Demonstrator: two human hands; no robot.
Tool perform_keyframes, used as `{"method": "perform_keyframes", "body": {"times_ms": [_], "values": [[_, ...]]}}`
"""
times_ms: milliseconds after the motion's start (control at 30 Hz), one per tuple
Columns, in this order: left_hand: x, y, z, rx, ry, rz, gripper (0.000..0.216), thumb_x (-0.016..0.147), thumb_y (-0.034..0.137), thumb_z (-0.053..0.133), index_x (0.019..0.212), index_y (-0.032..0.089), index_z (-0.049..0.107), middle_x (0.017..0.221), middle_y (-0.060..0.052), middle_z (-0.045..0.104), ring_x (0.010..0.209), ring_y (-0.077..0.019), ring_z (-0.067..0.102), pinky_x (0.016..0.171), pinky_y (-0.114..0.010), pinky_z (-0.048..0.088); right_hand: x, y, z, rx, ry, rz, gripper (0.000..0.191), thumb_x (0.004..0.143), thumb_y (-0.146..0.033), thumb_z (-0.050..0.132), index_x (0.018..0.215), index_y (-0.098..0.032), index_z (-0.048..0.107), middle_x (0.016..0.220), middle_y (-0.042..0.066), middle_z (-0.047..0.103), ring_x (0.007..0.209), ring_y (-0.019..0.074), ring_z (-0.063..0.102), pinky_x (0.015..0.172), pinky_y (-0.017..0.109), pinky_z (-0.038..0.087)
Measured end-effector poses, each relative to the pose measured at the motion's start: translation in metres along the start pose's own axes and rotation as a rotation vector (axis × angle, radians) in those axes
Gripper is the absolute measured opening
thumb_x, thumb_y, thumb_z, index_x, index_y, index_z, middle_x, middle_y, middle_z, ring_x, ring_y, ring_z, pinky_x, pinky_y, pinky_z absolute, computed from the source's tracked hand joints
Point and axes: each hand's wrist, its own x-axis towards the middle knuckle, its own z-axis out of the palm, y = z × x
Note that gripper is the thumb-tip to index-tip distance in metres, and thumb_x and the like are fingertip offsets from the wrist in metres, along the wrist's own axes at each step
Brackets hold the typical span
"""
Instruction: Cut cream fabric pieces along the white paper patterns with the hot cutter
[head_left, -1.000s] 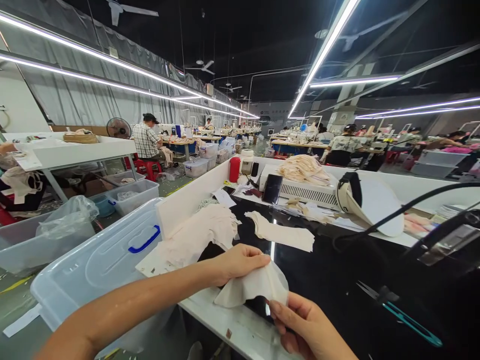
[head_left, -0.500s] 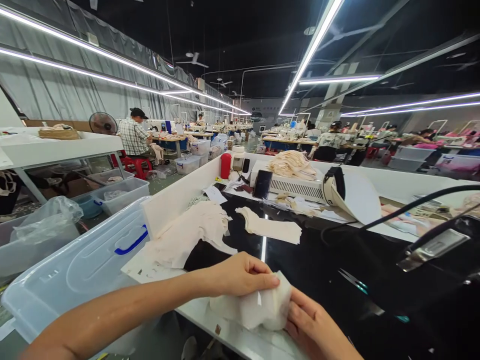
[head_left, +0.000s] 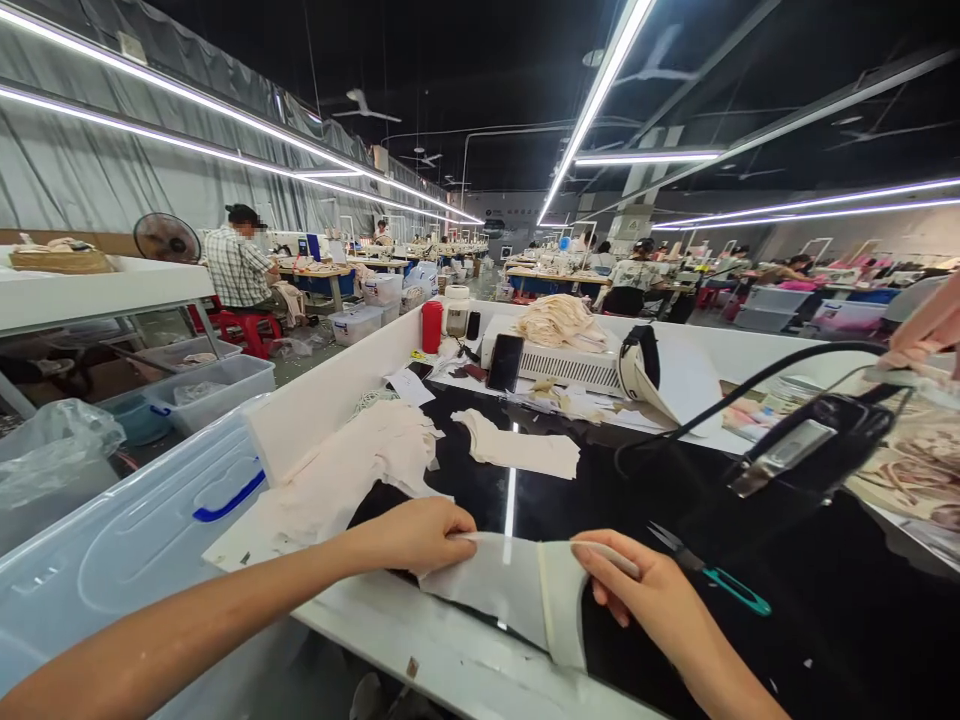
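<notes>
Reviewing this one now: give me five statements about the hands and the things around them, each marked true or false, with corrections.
1. The left hand and right hand hold the same pale fabric piece. True.
2. The teal-handled snips are in the right hand. False: they lie on the black tabletop, to its right.
3. A cream fabric pile rests on the white vented box. True.
4. The dark phone lies flat. False: it stands tilted upright in front of the box.
5. The red container stands left of the phone. True.
</notes>
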Motion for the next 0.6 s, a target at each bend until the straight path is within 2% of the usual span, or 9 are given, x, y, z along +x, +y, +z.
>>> {"method": "perform_keyframes", "body": {"times_ms": [100,233,300,433,500,600], "values": [[0.006,-0.002,0.002,0.117,0.078,-0.026,0.021,0.093,0.026,0.053,0.074,0.021,0.059,0.076,0.001,0.062,0.07,-0.0176,0.057,0.059,-0.028,0.032,0.012,-0.009,0.0,-0.215,0.02,-0.101,0.037,0.09,-0.056,0.062,0.098,-0.023,0.076,0.063,-0.001,0.066,0.053,0.0171,0.058,0.056,0.03,0.044],[0.011,-0.003,0.003,0.318,0.144,-0.044,0.014,0.098,0.023,0.053,0.088,0.021,0.063,0.096,-0.004,0.068,0.085,-0.0234,0.064,0.067,-0.03,0.039,0.022,-0.02,0.005,-0.558,0.081,-0.379,0.029,0.099,-0.039,0.05,0.091,-0.026,0.074,0.087,0.002,0.076,0.076,0.0211,0.073,0.071,0.032,0.056],[0.014,-0.003,0.002,0.411,0.169,-0.053,0.012,0.099,0.02,0.054,0.095,0.02,0.065,0.104,-0.007,0.067,0.088,-0.0259,0.065,0.069,-0.032,0.043,0.028,-0.02,0.007,-0.703,0.121,-0.469,0.029,0.1,-0.033,0.046,0.094,-0.026,0.074,0.095,0.003,0.077,0.085,0.0224,0.074,0.077,0.033,0.058],[0.017,-0.004,0.002,0.544,0.227,-0.044,0.021,0.099,0.008,0.048,0.102,0.016,0.066,0.112,-0.015,0.065,0.103,-0.0329,0.062,0.082,-0.041,0.049,0.037,-0.014,0.007,-0.823,0.222,-0.493,0.03,0.099,-0.025,0.046,0.115,-0.024,0.072,0.116,0.01,0.074,0.1,0.027,0.072,0.077,0.035,0.058],[0.017,-0.005,0.006,0.602,0.277,0.065,0.027,0.098,0.002,0.045,0.107,0.015,0.066,0.116,-0.015,0.066,0.11,-0.0329,0.061,0.09,-0.044,0.05,0.037,-0.011,0.006,-0.871,0.27,-0.505,0.033,0.099,-0.022,0.047,0.125,-0.024,0.069,0.126,0.012,0.07,0.106,0.0292,0.07,0.073,0.035,0.058],[0.017,-0.004,0.02,0.651,0.38,0.422,0.028,0.098,-0.001,0.049,0.114,0.015,0.064,0.12,-0.011,0.068,0.112,-0.0279,0.063,0.095,-0.042,0.052,0.03,-0.009,0.008,-0.911,0.282,-0.558,0.03,0.102,-0.022,0.047,0.123,-0.024,0.069,0.125,0.01,0.071,0.103,0.0276,0.069,0.074,0.036,0.06]]}}
